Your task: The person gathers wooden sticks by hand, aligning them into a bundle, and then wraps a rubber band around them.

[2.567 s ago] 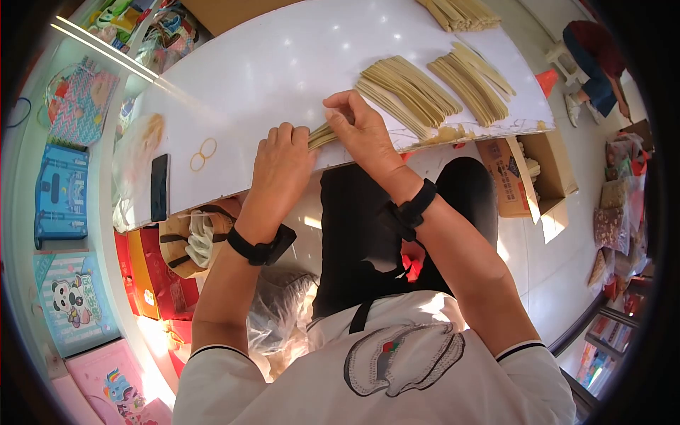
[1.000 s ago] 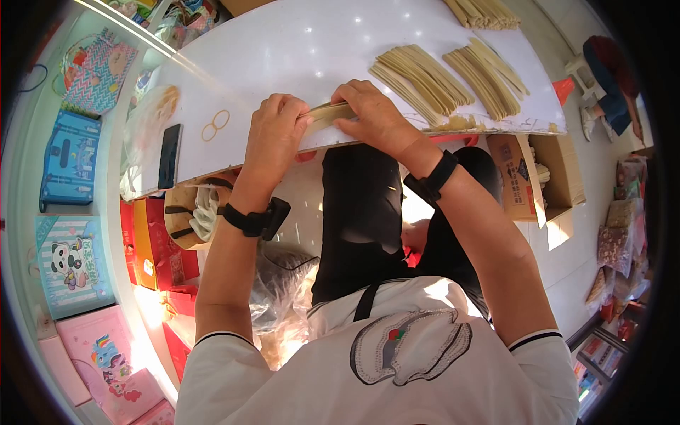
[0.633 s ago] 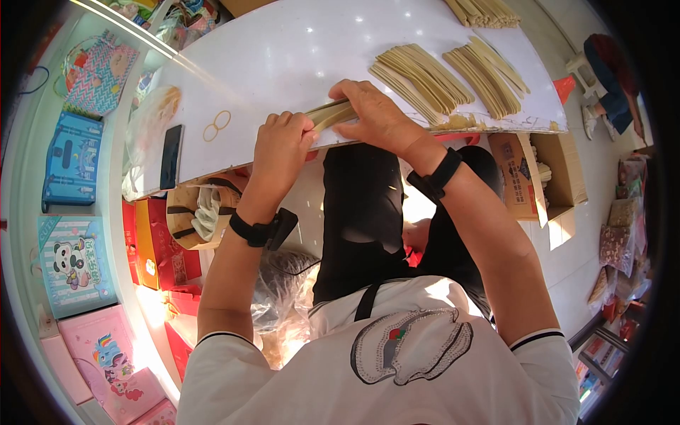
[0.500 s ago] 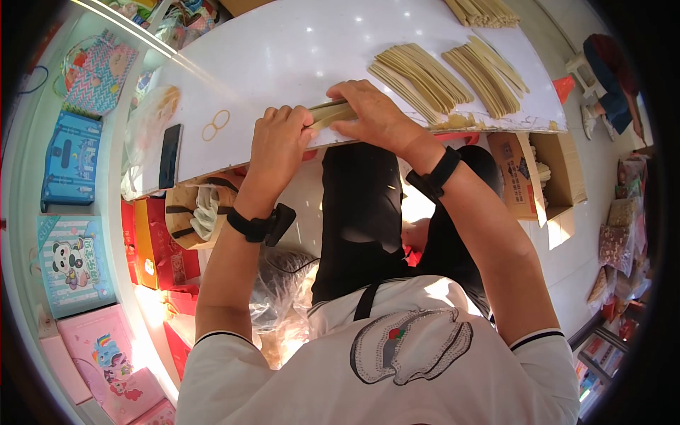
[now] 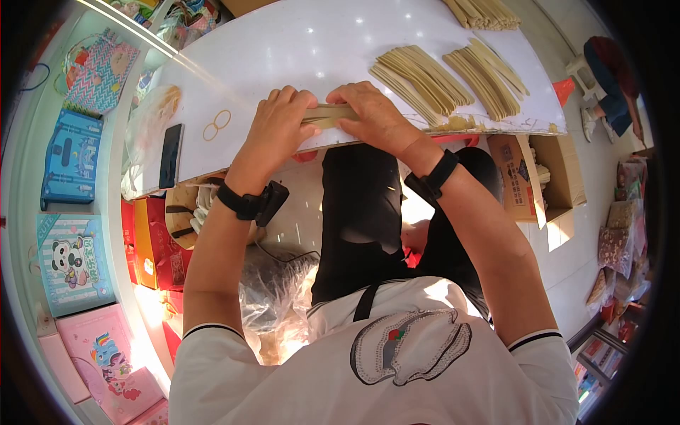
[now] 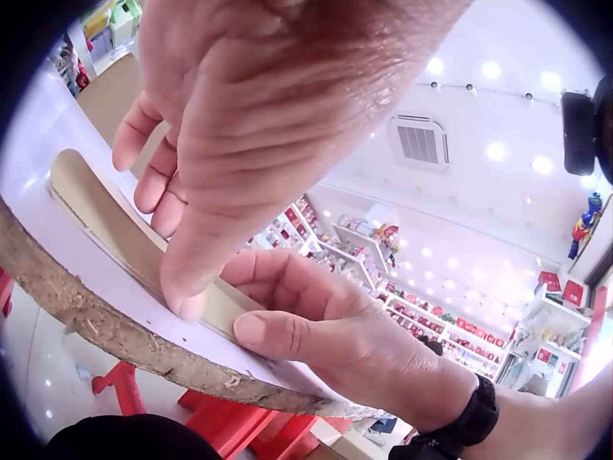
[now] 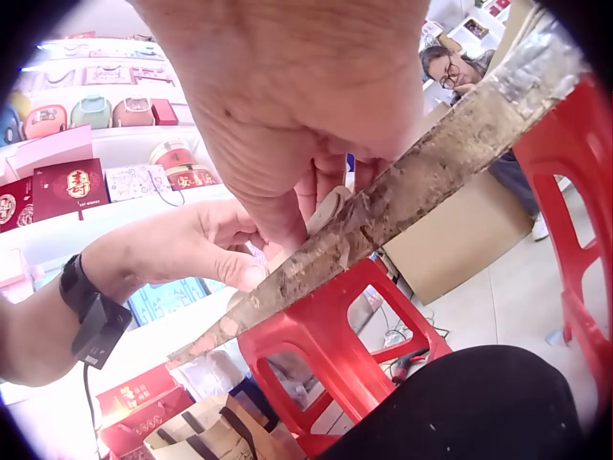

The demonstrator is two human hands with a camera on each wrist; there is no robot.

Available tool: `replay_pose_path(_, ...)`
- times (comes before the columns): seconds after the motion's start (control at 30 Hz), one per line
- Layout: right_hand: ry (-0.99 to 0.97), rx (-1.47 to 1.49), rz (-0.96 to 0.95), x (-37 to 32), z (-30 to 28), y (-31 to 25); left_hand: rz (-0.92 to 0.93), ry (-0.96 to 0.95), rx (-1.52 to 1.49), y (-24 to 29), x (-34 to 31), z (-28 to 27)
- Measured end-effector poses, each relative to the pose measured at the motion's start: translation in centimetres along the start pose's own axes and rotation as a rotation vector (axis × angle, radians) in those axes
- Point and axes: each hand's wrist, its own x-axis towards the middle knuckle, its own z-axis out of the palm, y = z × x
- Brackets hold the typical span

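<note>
At the table's near edge both hands hold a small stack of flat wooden sticks with rounded ends (image 5: 329,115). My left hand (image 5: 282,124) grips its left part, thumb on the near side and fingers on the far side. My right hand (image 5: 374,117) grips the right part the same way. In the left wrist view the broad face of a pale stick (image 6: 120,230) shows, with the left thumb pressed on it and the right thumb close by. In the right wrist view the table edge hides most of the stack.
More wooden sticks lie right of the hands in a wide pile (image 5: 423,81) and a narrower pile (image 5: 483,79), with another bundle (image 5: 484,13) at the far edge. Left on the table are two rubber bands (image 5: 217,125) and a phone (image 5: 171,156). A cardboard box (image 5: 549,177) stands below right.
The right hand, earlier raised with curled fingers by the stack, now grips its right part. Over the last half second the left hand has shifted slightly up, and the stack lies more level.
</note>
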Motion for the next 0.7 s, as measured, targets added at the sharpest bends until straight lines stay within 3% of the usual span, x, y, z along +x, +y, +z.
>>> replay_pose_path(0.3, 0.051, 0.015, -0.040, -0.2, 0.3, 0.1, -0.025, -0.046, -0.045, -0.4, 0.4, -0.1)
replay_pose_path(0.7, 0.093, 0.098, 0.043, 0.5, 0.1, 0.0, 0.115, 0.141, 0.153, 0.2, -1.1, 1.4)
